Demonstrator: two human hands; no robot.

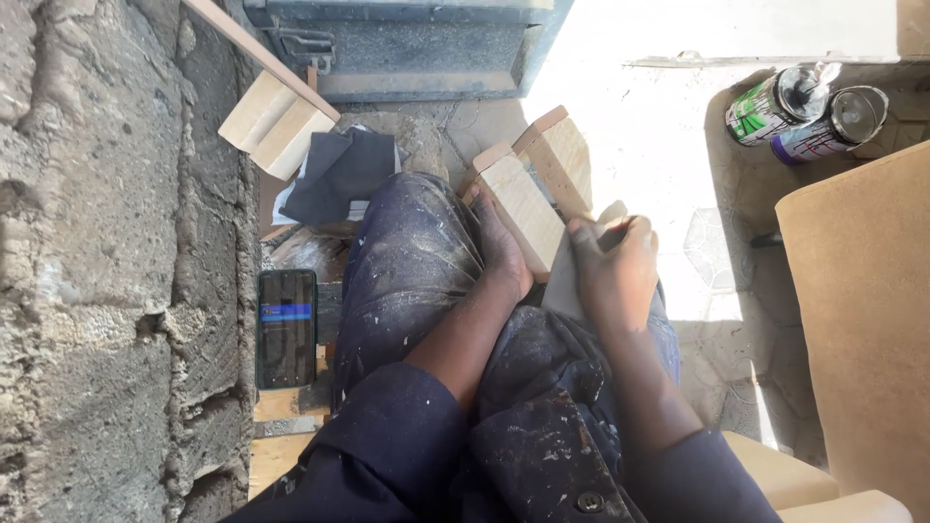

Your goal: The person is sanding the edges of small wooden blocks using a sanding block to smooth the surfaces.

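i sit with my knees up, looking down at my lap. my left hand [502,254] reaches forward along my left thigh, wrist straight, palm laid against the near side of the wood block [525,208]. its fingers wrap the block's lower left edge, so that grip is pressed tight on the wood and steadies it against my knee. the block is pale, grain showing, tilted with its long face turned up toward me, resting on my lap between both hands. a second block [562,155] sits just behind it, touching, also tilted.

my right hand [615,266] comes in from the right, forearm angled up across my right thigh, wrist bent slightly inward. its fingers curl down over a sheet of sandpaper [562,286], thumb on top, pinching the sheet flat against the block's right end. the sheet's grey edge shows below my knuckles.

my trousers [417,261] are dark blue and dusted with white flecks. to my left a phone [287,327] lies face up on a plank by the stone wall [107,242]. beyond my knee lies a dark cloth [339,172], and near it another wood piece [273,124] leans under a thin stick. two cans [804,111] lie on their sides on the floor at upper right, touching each other. a tan board [862,310] stands at the right edge.
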